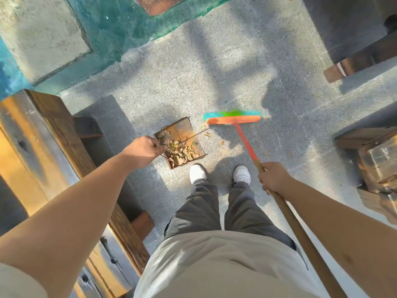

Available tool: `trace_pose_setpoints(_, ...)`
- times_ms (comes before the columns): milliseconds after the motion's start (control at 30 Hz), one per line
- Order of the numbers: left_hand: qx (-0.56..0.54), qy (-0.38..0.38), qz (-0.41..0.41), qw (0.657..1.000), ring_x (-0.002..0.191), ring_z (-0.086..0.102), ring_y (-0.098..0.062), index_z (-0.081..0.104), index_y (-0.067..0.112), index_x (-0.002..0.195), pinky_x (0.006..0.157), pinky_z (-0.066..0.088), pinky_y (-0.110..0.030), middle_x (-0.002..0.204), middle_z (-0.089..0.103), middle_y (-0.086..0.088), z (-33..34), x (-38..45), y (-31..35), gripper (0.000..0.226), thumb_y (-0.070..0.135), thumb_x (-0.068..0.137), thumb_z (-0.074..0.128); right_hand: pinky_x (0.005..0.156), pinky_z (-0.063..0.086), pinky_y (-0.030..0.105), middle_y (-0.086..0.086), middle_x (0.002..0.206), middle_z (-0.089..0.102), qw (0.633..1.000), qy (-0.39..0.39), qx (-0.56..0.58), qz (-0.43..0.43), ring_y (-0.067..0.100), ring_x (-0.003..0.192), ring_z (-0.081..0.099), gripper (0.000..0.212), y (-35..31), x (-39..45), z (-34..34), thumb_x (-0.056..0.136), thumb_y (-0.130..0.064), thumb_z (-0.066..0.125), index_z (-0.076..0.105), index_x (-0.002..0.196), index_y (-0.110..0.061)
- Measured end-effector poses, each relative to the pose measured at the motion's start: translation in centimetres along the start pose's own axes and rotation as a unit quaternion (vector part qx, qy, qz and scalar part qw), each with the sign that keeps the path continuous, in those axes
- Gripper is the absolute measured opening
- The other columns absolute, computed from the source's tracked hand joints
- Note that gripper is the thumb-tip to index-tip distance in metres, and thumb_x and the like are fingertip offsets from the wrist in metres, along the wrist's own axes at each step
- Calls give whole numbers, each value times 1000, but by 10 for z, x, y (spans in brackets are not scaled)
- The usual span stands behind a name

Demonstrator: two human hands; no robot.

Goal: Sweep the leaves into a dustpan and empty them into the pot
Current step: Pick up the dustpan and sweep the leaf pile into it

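Leaves (180, 152): dry, curled, brown, heaped in rear half of dustpan (182, 130) on paved floor (214, 78), just ahead of left shoe (197, 173). Likely near weightless, brittle, quick to scatter on a jolt or gust; best carried level, tipped slowly. A few strays (214, 138) lie on floor between pan mouth and broom head (233, 119). Dustpan looks like rusty sheet metal, rigid, sharp-edged at rim; thin wire handle the obvious hold. Left hand (144, 150) closed around that wire at pan's left side. Right hand (274, 179) wrapped around wooden broom pole (300, 229), partway down; red lower shaft and head blurred, bristles just right of pan mouth. Broom light, long, awkward one-handed. Open floor ahead and right. Wooden bench (43, 136) close on left, more wooden furniture (376, 158) to right, dark block (354, 29) far right ahead: limits on swing. Pot not in view.
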State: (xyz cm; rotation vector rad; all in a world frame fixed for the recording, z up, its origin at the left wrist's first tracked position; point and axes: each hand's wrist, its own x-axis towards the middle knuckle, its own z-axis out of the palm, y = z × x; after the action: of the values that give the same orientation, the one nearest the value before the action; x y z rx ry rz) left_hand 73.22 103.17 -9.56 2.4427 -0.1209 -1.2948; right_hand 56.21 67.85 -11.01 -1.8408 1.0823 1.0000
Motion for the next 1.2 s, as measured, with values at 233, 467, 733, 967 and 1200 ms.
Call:
trace_pose_setpoints(233,-12,-6,-1,1000,48,49,-18,53,16,61,47,36,-24,55,51,-3,-2,0,1,45,50,90,53,33,34,19,13,58,46,993,-61,103,22,20,34,39,30,30,-48,-2,78,6,50,65,84,-18)
trace_pose_setpoints(467,-34,1,-6,999,43,44,-15,49,23,56,44,35,-24,48,47,1,5,-9,-1,43,50,88,58,35,34,18,10,60,45,990,-3,132,57,15,33,40,28,55,-38,-22,84,5,46,62,100,-11)
trace_pose_setpoints(733,-43,30,-2,999,42,45,-11,50,21,52,45,33,-22,48,47,3,43,-28,11,46,47,89,57,40,42,25,10,66,55,995,23,86,47,17,39,48,43,87,-35,-26,85,0,49,58,125,-14)
trace_pose_setpoints(967,-35,40,14,998,45,45,-12,47,15,54,47,30,-23,49,46,2,81,-46,22,47,43,90,56,45,50,32,13,73,62,998,49,26,29,22,47,55,46,114,-41,-11,87,-3,49,54,131,-14)
trace_pose_setpoints(1200,-85,63,0,994,39,40,-15,46,21,45,40,30,-24,38,40,7,116,-65,21,51,37,91,58,66,58,47,20,77,65,997,55,-45,9,36,69,66,23,122,-57,46,86,-4,46,60,103,-7)
